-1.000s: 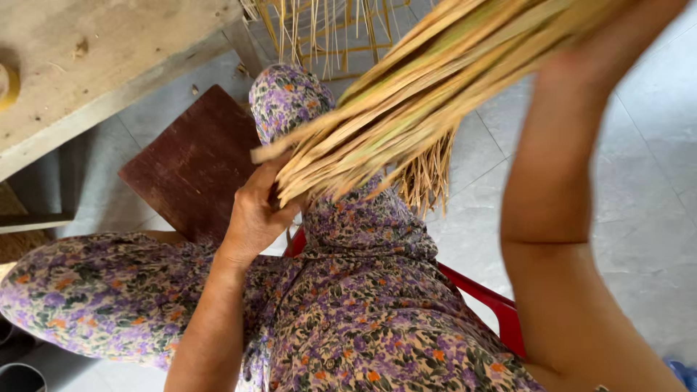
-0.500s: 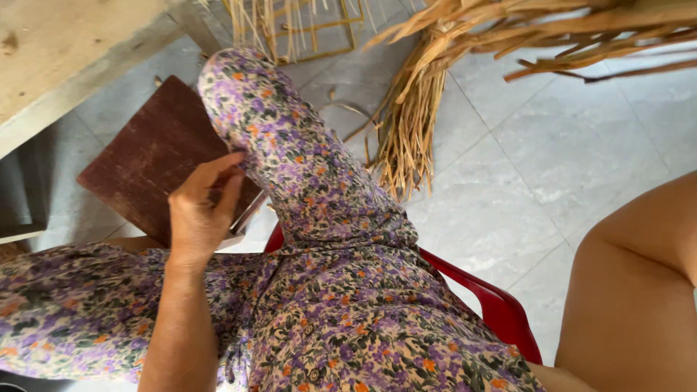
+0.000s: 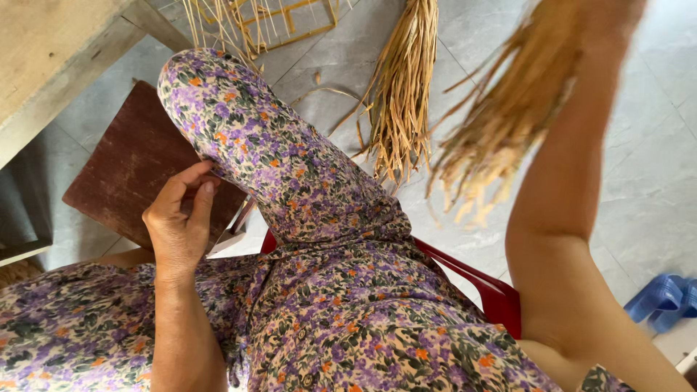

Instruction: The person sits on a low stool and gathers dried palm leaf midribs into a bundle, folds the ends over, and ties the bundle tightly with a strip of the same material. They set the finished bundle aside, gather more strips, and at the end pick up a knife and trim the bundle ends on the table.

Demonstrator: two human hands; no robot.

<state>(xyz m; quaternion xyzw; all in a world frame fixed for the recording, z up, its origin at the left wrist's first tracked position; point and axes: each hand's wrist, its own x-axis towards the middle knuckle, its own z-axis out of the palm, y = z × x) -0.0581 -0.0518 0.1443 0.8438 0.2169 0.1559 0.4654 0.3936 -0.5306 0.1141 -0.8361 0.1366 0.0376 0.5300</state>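
I sit on a red plastic chair (image 3: pixel 501 296) in a floral purple dress, one knee (image 3: pixel 218 94) raised. My left hand (image 3: pixel 178 226) rests beside that thigh with its fingers loosely apart and holds nothing. My right arm is lifted high at the right. My right hand (image 3: pixel 616 20) is blurred at the top edge, closed on a bundle of dry straw strips (image 3: pixel 504 131) that hangs in the air, blurred by motion. Another straw bundle (image 3: pixel 403 94) lies on the tiled floor past my knee.
A dark brown board (image 3: pixel 120 174) lies on the floor under my left hand. The edge of a wooden table (image 3: pixel 51 58) runs along the top left. A frame of thin sticks (image 3: pixel 290 18) is at the top. A blue sandal (image 3: pixel 664 297) lies at the right.
My left hand has let go of the straw bundle and dropped to my thigh. My right arm has swung the bundle up and to the right, away from my knee.
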